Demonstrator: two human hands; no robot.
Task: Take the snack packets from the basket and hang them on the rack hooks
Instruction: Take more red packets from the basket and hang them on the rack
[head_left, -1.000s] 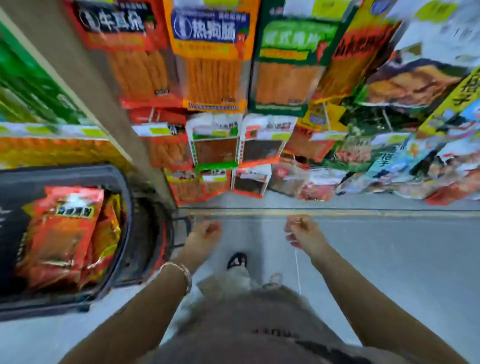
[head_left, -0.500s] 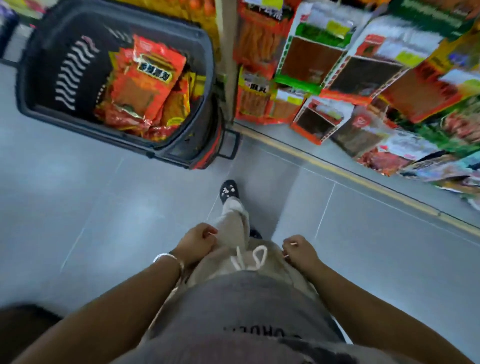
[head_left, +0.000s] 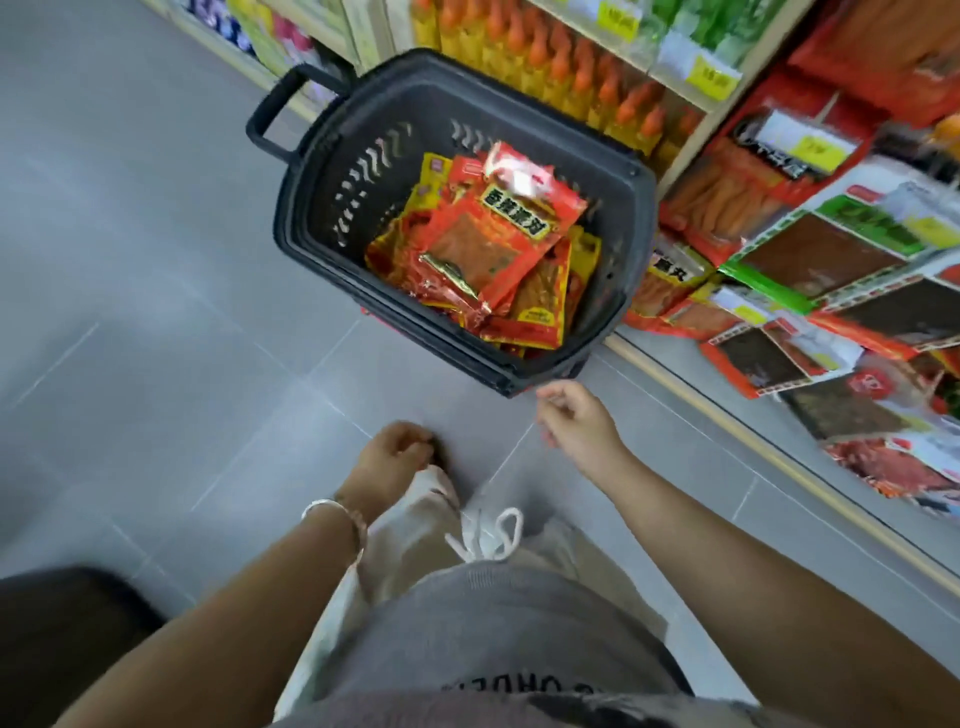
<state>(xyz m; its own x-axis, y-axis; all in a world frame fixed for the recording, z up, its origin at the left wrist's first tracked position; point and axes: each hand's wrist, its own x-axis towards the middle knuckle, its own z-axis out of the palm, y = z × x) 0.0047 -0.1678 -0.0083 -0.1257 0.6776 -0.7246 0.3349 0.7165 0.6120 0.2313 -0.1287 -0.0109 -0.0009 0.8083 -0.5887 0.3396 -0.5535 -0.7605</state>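
Note:
A black plastic basket (head_left: 332, 171) stands on the grey floor just ahead of me, beside the rack. Several red and yellow snack packets (head_left: 498, 239) lie piled inside it, a large red one on top. My right hand (head_left: 576, 421) hovers just below the basket's near corner, fingers loosely curled, holding nothing. My left hand (head_left: 392, 457) hangs lower over my leg, fingers loosely curled and empty. The rack (head_left: 831, 249) with hanging snack packets runs along the right side.
Shelves with orange-capped yellow bottles (head_left: 550, 67) stand behind the basket. The basket's pull handle (head_left: 275, 109) sticks out at its far left. Grey tiled floor (head_left: 130, 260) spreads to the left. A yellow strip (head_left: 727, 415) edges the rack's base.
The view has swung from the rack down and left to the basket, which now sits centred. My right hand has risen toward the basket's near corner; both hands stay empty.

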